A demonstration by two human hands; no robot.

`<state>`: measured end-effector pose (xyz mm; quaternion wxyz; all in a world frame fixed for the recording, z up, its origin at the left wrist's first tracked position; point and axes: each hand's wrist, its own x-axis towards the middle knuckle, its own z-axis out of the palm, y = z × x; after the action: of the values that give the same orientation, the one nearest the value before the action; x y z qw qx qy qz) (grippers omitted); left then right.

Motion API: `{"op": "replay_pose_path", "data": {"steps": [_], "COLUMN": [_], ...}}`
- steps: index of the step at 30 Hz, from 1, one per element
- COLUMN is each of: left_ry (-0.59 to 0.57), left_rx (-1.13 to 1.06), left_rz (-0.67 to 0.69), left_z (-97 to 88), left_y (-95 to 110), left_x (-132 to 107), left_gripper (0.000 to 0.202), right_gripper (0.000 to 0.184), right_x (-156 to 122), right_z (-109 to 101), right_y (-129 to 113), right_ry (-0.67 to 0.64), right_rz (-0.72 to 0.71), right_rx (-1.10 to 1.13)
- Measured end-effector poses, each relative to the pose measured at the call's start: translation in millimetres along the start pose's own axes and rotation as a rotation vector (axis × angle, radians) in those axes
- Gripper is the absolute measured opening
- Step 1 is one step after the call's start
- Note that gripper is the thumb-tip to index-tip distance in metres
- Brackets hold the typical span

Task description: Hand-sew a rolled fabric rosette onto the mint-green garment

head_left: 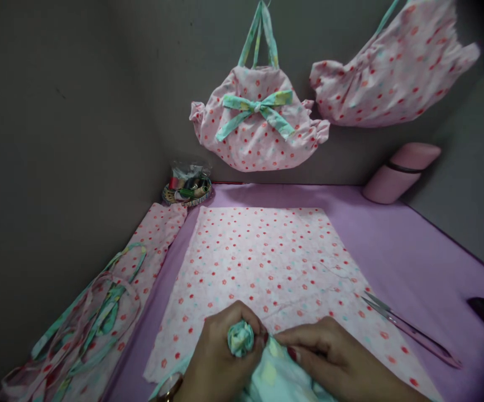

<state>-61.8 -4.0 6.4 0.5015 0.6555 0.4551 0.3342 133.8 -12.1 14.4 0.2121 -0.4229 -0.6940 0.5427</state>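
My left hand [212, 352] was closed in a fist around a bunched piece of mint-green fabric [281, 374] patched with yellow, and a rolled, rosette-like end [240, 339] of it poked up out of the curl of my fingers. My right hand [329, 349] was just beside it, thumb and forefinger narrowed on the fabric's upper edge; I could not tell whether they held anything fine, such as a needle. The fabric hung down between my hands, above the near part of a pink floral cloth [258, 251] spread flat on the purple table cover [396, 245]. On my left wrist I wore a watch [170, 386].

To my right lay pink-handled scissors [413, 330], blades slightly parted, their tips over the cloth's right edge and the handle on the purple. Loose threads [338, 272] lay on the cloth near them. On the left, tangled mint and pink fabric strips [108, 304] rested on a second floral cloth [160, 223]. Behind that stood a small basket [187, 200] of thread spools. A bow-trimmed floral bag [258, 134] hung ahead, another bag [396, 78] to its right, above a tilted-looking pink bottle [401, 173].
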Motion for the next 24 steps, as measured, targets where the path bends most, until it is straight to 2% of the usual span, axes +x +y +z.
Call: {"op": "replay_pose_path", "data": {"steps": [3,6,8,10,14,17,19,24], "left_ry": [-0.077,-0.144,-0.167,-0.137,-0.125,-0.17,-0.17,0.007], "left_rx": [0.263,0.449,0.545,0.618,0.627,0.54,0.442,0.254], "left_rz": [0.234,0.449,0.556,0.609,0.61,0.599,0.539,0.329], "left_z": [-4.4,-7.5,-7.6,-6.2,-2.0,-1.3,-2.6,-5.0], "left_y": [2,2,0,-4,-11,-9,-4,7], "left_x": [-3,-5,-7,-7,-8,-9,-9,-7], "left_gripper": [0.018,0.015,0.015,0.017,0.019,0.021,0.019,0.021], "right_gripper": [0.028,0.028,0.028,0.028,0.028,0.028,0.028,0.025], "right_x": [0,-1,-1,0,3,5,5,2], "right_z": [5,11,15,19,27,30,30,26], "right_y": [-1,-1,-1,-1,0,2,2,1], "right_ry": [0.047,0.09,0.127,0.16,0.185,0.21,0.224,0.254], "right_rz": [0.008,0.019,0.022,0.015,0.023,0.046,0.051,0.039], "right_rx": [-0.031,-0.062,-0.073,-0.066,-0.003,0.022,0.032,0.01]}}
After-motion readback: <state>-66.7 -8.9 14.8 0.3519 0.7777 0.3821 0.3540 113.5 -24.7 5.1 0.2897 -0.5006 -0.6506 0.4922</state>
